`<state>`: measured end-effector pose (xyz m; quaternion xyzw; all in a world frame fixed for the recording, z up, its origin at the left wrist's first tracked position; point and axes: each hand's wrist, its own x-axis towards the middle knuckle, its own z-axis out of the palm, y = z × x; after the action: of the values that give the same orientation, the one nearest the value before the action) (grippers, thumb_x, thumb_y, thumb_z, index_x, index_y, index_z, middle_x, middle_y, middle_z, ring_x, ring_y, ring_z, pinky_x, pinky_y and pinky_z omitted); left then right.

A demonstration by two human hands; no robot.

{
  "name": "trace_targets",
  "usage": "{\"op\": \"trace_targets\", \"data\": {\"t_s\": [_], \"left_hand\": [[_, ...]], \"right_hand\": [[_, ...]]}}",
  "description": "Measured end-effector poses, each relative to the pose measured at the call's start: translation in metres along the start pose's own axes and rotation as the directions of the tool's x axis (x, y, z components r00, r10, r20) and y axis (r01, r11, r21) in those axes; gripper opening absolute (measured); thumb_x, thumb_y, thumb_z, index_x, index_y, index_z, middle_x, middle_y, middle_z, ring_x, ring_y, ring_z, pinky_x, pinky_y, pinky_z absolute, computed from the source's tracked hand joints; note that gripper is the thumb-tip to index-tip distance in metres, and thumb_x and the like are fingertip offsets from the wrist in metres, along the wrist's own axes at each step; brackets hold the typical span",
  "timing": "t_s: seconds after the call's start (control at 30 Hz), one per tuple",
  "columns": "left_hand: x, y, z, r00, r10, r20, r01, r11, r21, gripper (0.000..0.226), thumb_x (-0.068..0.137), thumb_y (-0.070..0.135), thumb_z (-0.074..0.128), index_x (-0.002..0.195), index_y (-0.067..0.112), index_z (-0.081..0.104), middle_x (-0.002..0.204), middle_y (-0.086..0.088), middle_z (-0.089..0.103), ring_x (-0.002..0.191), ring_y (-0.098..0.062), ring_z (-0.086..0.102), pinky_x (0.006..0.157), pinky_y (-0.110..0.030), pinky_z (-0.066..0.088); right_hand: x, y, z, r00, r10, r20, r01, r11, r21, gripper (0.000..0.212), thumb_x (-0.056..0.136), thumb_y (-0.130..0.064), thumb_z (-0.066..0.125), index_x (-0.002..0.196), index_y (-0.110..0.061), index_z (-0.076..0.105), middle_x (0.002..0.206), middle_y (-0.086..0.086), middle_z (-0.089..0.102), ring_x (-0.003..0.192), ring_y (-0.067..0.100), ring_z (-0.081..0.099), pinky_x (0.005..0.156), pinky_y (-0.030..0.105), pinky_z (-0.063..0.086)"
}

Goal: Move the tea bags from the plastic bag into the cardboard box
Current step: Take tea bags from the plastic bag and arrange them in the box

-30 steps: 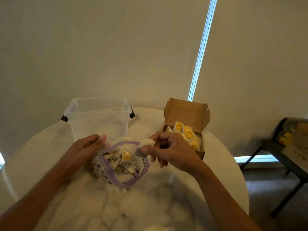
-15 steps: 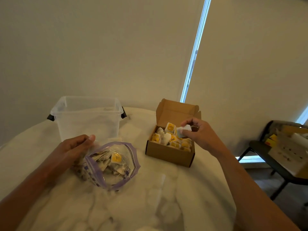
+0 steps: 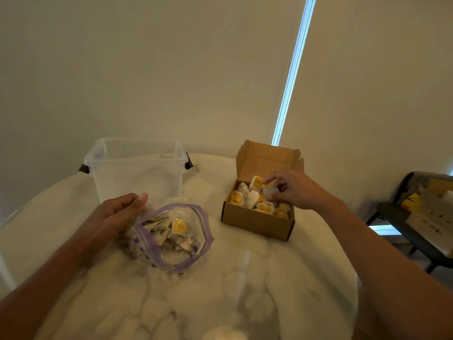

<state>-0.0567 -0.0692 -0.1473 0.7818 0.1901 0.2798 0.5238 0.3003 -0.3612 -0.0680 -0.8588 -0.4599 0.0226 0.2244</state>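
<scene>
While left hand [image 3: 117, 212] pinches the plastic bag [image 3: 147, 251] rim, right hand [image 3: 296, 192] holds tea bag [image 3: 270, 192] inside cardboard box [image 3: 255, 222].

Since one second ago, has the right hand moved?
Yes. The right hand went rightward, from over the purple-rimmed clear plastic bag to the brown cardboard box.

Right hand [image 3: 297, 190] hides the far right corner of the cardboard box [image 3: 255, 223], its hold on any of the tea bags [image 3: 251, 198] too blurred to tell; left hand [image 3: 120, 209] covers the left rim of the plastic bag [image 3: 198, 244]; the near edge of the tabletop [image 3: 245, 285] is cropped.
</scene>
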Motion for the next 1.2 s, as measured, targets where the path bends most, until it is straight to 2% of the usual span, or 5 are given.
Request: {"op": "trace_targets", "data": {"t_s": [0.23, 0.4, 0.57, 1.0, 1.2], "left_hand": [[0.0, 0.005, 0.001, 1.0, 0.008, -0.001, -0.008, 1.0, 0.019, 0.072, 0.098, 0.081, 0.058, 0.101, 0.011, 0.073, 0.097, -0.023, 0.072, 0.086, -0.023, 0.067, 0.085, -0.041, 0.047], [-0.001, 0.006, 0.003, 1.0, 0.011, -0.003, -0.011, 0.999, 0.031, 0.068, 0.1, 0.079, 0.057, 0.1, 0.012, 0.072, 0.092, -0.014, 0.072, 0.086, -0.024, 0.069, 0.086, -0.042, 0.049], [-0.001, 0.007, 0.002, 1.0, 0.026, 0.004, -0.026, 0.999, 0.026, 0.073, 0.098, 0.08, 0.057, 0.097, 0.009, 0.069, 0.089, -0.014, 0.07, 0.085, -0.02, 0.066, 0.084, -0.043, 0.047], [-0.002, 0.012, 0.005, 1.0, -0.024, -0.008, 0.024, 0.997, 0.07, 0.056, 0.105, 0.07, 0.053, 0.093, 0.022, 0.079, 0.092, 0.003, 0.081, 0.091, -0.023, 0.075, 0.092, -0.044, 0.055], [-0.005, 0.017, 0.006, 1.0, -0.024, -0.013, 0.025, 0.996, 0.081, 0.051, 0.107, 0.065, 0.052, 0.098, 0.027, 0.084, 0.101, 0.006, 0.084, 0.095, -0.017, 0.079, 0.096, -0.042, 0.057]], "right_hand": [[-0.012, -0.04, 0.002, 0.928, -0.154, -0.338, 0.145, 0.988, -0.052, 0.024, 0.086, -0.028, 0.088, 0.107, -0.031, 0.077, 0.093, -0.022, 0.068, 0.086, 0.0, 0.063, 0.081, 0.026, 0.049], [-0.054, -0.131, 0.038, 0.885, -0.455, -0.094, 0.464, 0.88, 0.105, 0.014, 0.092, -0.035, 0.082, 0.105, -0.029, 0.08, 0.093, -0.018, 0.073, 0.088, 0.0, 0.068, 0.074, 0.011, 0.05], [-0.058, -0.186, 0.101, 0.8, -0.593, 0.095, 0.596, 0.803, -0.014, 0.021, 0.097, -0.037, 0.074, 0.113, -0.026, 0.08, 0.095, -0.007, 0.078, 0.08, 0.007, 0.068, 0.078, 0.029, 0.058], [-0.061, -0.185, 0.123, 0.954, -0.285, -0.095, 0.263, 0.946, -0.191, 0.044, 0.105, -0.052, 0.055, 0.144, -0.034, 0.062, 0.138, -0.002, 0.068, 0.114, 0.019, 0.066, 0.091, 0.033, 0.053], [-0.063, -0.172, 0.124, 0.942, -0.274, -0.195, 0.257, 0.96, -0.109, 0.026, 0.104, -0.043, 0.062, 0.118, -0.031, 0.079, 0.115, -0.007, 0.069, 0.094, 0.01, 0.063, 0.083, 0.031, 0.056]]}}
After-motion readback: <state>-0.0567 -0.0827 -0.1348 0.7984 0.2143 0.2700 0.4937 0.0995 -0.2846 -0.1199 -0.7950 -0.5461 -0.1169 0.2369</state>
